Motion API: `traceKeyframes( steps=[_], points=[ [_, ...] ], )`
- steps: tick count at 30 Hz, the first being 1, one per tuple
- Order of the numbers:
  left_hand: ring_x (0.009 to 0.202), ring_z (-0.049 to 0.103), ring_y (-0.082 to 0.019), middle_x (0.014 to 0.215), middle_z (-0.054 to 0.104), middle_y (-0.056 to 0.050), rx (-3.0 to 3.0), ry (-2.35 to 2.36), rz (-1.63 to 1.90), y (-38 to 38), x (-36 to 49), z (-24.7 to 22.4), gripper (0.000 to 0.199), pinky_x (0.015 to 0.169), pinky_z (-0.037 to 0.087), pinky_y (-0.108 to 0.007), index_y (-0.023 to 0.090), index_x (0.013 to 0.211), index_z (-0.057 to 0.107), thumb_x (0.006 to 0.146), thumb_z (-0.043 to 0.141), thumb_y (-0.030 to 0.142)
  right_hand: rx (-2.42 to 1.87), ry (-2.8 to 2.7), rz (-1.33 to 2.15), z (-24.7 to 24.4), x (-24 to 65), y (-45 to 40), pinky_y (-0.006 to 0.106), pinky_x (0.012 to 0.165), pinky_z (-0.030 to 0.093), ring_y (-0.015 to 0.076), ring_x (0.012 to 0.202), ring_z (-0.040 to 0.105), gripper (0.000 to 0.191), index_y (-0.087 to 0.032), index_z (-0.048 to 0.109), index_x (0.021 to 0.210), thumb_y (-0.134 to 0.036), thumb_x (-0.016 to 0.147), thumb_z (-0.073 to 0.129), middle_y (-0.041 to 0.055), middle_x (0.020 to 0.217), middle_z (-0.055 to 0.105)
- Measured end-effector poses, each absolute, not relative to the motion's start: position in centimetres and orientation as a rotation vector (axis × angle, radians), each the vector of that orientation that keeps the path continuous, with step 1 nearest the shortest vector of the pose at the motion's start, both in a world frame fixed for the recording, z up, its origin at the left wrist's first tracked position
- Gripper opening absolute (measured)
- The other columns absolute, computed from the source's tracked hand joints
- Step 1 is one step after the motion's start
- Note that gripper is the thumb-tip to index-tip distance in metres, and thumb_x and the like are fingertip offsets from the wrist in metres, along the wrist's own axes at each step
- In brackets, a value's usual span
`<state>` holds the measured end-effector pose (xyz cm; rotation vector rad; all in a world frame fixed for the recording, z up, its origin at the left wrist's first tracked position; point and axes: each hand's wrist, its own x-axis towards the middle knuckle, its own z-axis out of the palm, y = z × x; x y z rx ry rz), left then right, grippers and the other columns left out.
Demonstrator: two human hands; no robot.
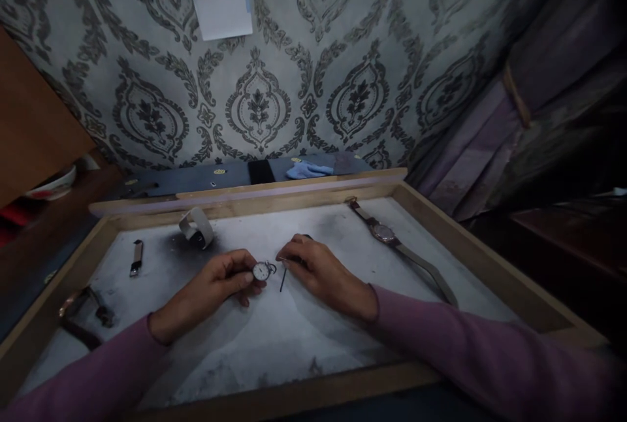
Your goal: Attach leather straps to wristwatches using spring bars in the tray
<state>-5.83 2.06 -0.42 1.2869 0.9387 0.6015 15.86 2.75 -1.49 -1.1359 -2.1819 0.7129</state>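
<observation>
My left hand (223, 281) pinches a small round watch (260, 271) with a white dial, its face turned up, near the middle of the wood-framed tray. A ring or loop (272, 267) sticks out from the watch's right side. Just to the right, my right hand (313, 272) is closed, thumb and fingers pressed together around the upper end of a thin dark rod (283, 278), which points down toward the white surface. A small gap separates the rod from the watch. Something dark shows behind the right hand's knuckles, mostly hidden.
The wooden tray rim (294, 188) surrounds both hands. A brown strap watch (383, 232) lies right, a white band (196, 227) stands back left, and a short strap (137, 259) and dark watch (78, 321) lie left. A blue cloth (308, 170) rests beyond the rim.
</observation>
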Motion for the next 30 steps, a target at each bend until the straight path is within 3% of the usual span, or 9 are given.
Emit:
traceKeyframes(
  steps=[5,14,24,27,30],
  points=[
    [0.064,0.047,-0.011,0.068,0.055,0.003,1.441,1.076,0.596,1.7,-6.7,0.9,0.014,0.062,0.038,-0.023,0.015,0.076,0.063,0.070,0.067,0.027,-1.205,-2.248,0.618,-1.1,16.1,2.7,0.030,0.076,0.045,0.0179,0.083,0.060,0.023,-0.014,0.066,0.097,-0.004,0.085,0.050,0.0084,0.091,0.062],
    [0.069,0.055,-0.014,0.071,0.066,0.002,1.324,1.148,0.631,-0.2,-8.6,0.8,0.014,0.069,0.039,-0.024,0.015,0.072,0.065,0.063,0.073,0.022,-1.242,-2.250,0.690,-0.9,13.5,2.4,0.026,0.067,0.039,0.0168,0.072,0.061,0.019,-0.017,0.070,0.092,-0.008,0.080,0.058,0.0026,0.074,0.067],
    [0.060,0.051,-0.011,0.063,0.061,0.003,1.230,1.107,0.762,-0.2,-8.6,-0.6,0.020,0.058,0.037,-0.020,0.015,0.071,0.063,0.060,0.078,0.024,-1.250,-1.994,0.934,-2.1,12.5,3.6,0.025,0.069,0.044,0.0157,0.075,0.062,0.018,-0.013,0.066,0.090,-0.007,0.077,0.056,0.0060,0.084,0.069],
    [0.055,0.046,-0.008,0.059,0.057,0.004,1.213,1.089,0.784,-0.1,-8.3,-0.3,0.023,0.052,0.032,-0.018,0.014,0.071,0.062,0.061,0.079,0.026,-1.178,-1.968,1.053,-1.5,12.9,2.4,0.024,0.063,0.044,0.0138,0.066,0.060,0.013,-0.014,0.063,0.081,-0.017,0.085,0.051,0.0043,0.075,0.066],
    [0.054,0.048,-0.009,0.059,0.056,0.004,1.212,1.071,0.825,-0.2,-7.4,-0.1,0.032,0.050,0.035,-0.018,0.014,0.072,0.058,0.059,0.080,0.033,-1.041,-1.983,1.239,-0.9,12.7,1.4,0.021,0.050,0.042,0.0121,0.056,0.056,0.035,-0.014,0.060,0.073,-0.038,0.092,0.042,0.0034,0.065,0.062]
  ],
)
